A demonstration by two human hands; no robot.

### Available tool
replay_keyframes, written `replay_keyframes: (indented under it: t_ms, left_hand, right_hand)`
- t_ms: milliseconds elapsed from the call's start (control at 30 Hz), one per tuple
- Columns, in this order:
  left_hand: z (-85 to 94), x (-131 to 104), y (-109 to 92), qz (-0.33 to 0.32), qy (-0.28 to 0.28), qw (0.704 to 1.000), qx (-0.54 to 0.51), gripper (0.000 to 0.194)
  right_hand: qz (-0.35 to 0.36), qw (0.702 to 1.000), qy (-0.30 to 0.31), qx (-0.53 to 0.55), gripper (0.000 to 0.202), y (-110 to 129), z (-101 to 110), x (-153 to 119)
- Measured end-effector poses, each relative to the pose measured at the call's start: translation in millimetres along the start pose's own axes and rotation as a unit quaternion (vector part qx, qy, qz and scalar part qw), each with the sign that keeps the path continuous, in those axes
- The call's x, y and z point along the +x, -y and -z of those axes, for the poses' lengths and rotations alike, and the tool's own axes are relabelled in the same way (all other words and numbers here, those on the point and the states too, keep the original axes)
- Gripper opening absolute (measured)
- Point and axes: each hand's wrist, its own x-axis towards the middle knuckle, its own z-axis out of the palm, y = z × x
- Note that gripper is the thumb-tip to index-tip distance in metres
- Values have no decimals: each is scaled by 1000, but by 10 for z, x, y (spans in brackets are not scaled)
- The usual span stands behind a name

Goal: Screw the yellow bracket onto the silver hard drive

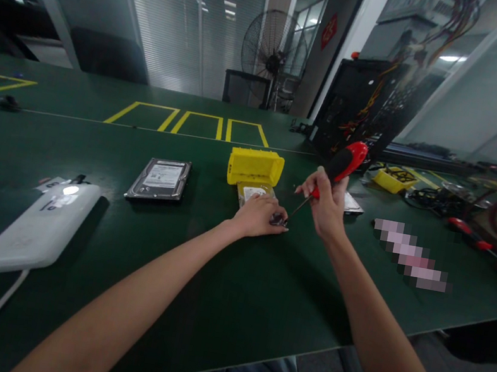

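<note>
My right hand (328,205) is closed round a red and black screwdriver (346,165), whose thin shaft slants down to the left. Its tip is close to a small dark metal part (278,219) at the fingertips of my left hand (259,215). That hand lies over the near part of a hard drive (252,190) with a gold edge and a white label, its fingers bent round the small part. Just behind the drive, a yellow plastic bin (256,168) lies on its side. The drive's near end is hidden by my left hand.
Another hard drive (160,179) lies to the left, near a white device (42,226) with a cable. Partly behind my right hand is a further drive (352,203). A black computer case (349,107), yellow tray (394,179) and second screwdriver (468,232) are at the right.
</note>
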Motion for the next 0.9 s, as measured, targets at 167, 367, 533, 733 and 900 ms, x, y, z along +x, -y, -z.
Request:
replay_keyframes:
  t_ms: [167, 367, 533, 733, 900]
  left_hand:
    - [5, -3, 1, -5, 3, 1000, 6, 28]
    - [-11, 1, 11, -14, -6, 1000, 18, 31]
    - [-15, 6, 14, -14, -1, 1000, 11, 30]
    - [-14, 10, 22, -11, -6, 1000, 6, 33]
    - [-1, 13, 53, -16, -13, 999, -31, 35]
  right_hand:
    - [-23, 1000, 12, 8, 28, 9, 39, 28]
    - [-56, 996, 74, 3, 26, -7, 48, 15]
    - [-17, 997, 69, 10, 28, 15, 47, 13]
    - [4, 999, 47, -11, 26, 26, 105, 52]
    - [5, 998, 50, -37, 29, 20, 119, 50]
